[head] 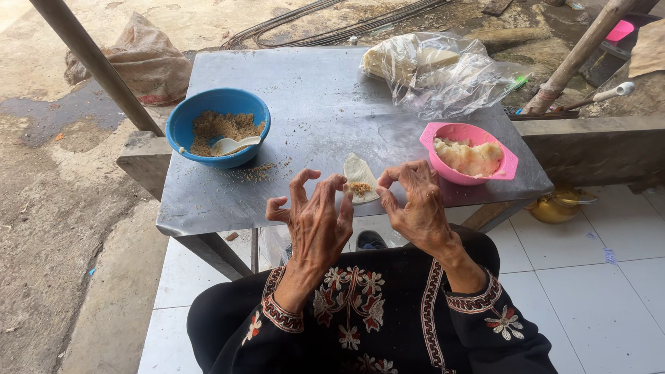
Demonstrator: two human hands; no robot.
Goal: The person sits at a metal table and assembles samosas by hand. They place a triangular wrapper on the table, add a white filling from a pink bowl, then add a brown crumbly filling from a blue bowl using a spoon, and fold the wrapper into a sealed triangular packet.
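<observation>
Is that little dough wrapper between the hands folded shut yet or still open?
Still open. The dough wrapper lies spread, with brown crumbly filling showing on top, held at its edges by both hands' fingers.

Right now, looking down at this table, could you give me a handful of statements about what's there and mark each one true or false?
1. Both hands, left hand and right hand, hold a pale wrapper with crumbly filling on it. True.
2. The blue bowl holds brown crumbs and a white spoon. True.
3. The pink bowl is empty. False: it holds pale, folded pieces.
4. The clear plastic bag lies on the floor tiles. False: it lies on the far side of the metal table.
5. The blue bowl stands to the right of the pink one. False: it stands to the left.
</observation>
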